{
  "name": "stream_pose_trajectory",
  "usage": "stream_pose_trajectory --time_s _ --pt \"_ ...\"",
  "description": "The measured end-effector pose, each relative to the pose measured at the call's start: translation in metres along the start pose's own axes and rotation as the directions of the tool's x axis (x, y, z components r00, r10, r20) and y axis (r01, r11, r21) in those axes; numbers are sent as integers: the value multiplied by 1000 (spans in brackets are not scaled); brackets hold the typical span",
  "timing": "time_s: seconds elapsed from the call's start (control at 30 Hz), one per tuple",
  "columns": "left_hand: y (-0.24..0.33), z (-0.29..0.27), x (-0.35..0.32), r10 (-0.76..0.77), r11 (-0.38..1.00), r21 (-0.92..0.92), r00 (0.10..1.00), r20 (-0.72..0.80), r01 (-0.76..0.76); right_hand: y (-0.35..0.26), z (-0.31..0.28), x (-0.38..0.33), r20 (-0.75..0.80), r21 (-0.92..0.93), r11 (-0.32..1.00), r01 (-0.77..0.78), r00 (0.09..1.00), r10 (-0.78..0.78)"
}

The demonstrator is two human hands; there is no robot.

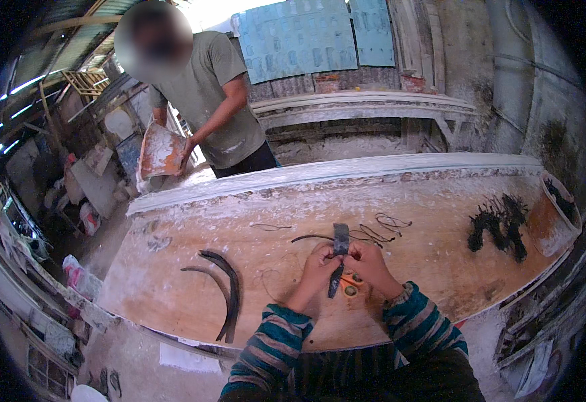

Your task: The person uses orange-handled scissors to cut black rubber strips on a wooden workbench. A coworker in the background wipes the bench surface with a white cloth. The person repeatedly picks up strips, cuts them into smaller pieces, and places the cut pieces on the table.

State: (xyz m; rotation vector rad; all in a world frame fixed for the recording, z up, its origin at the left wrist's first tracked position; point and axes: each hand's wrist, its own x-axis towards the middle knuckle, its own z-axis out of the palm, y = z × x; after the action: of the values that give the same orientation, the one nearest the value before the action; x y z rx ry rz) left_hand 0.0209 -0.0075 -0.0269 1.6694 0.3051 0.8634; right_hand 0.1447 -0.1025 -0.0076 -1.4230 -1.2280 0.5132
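Observation:
Both of my hands come together over the plywood tabletop, pinching a flat black strip, rubber by its look. My left hand [317, 271] grips it from one side and my right hand [371, 265] from the other, fingers closed. Part of the black strip [340, 233] stands up in a bend above my fingertips, and a tail hangs below them. Orange-handled scissors [350, 286] lie under my hands, their blades hidden. Just beyond my fingers are thin dark cords [381, 231], loosely looped. Several curved black strips [229, 295] rest on the table to the left.
Black knotted cords [499, 226] lie in a heap at the right, beside a tilted orange bucket [553, 213]. A white-crusted ledge [340, 175] runs along the table's far edge. Behind it at the left, a person [206, 100] tips a whitened orange bucket [161, 151].

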Motion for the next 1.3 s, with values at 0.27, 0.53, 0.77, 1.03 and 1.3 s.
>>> stream_pose_trajectory --time_s 0.27,0.53,0.77,1.03,1.3 --pt "0 0 0 47 998 -33 997 63 -45 -6 -1 -3 16 -20 999 -28 999 29" --pt "5 3 -1 29 999 -44 997 77 -25 -4 -3 -2 -11 -7 998 70 997 -70" --pt "25 0 -4 -260 883 -384 962 77 269 -4 -2 2 -16 31 991 128 992 -127" --pt "29 3 -6 -208 917 -330 975 81 223 7 -5 3 -2 -32 993 112 994 -112" --pt "69 -25 -11 -87 757 -650 996 -2 65 -6 -18 2 -11 -206 979 2 1000 -4"
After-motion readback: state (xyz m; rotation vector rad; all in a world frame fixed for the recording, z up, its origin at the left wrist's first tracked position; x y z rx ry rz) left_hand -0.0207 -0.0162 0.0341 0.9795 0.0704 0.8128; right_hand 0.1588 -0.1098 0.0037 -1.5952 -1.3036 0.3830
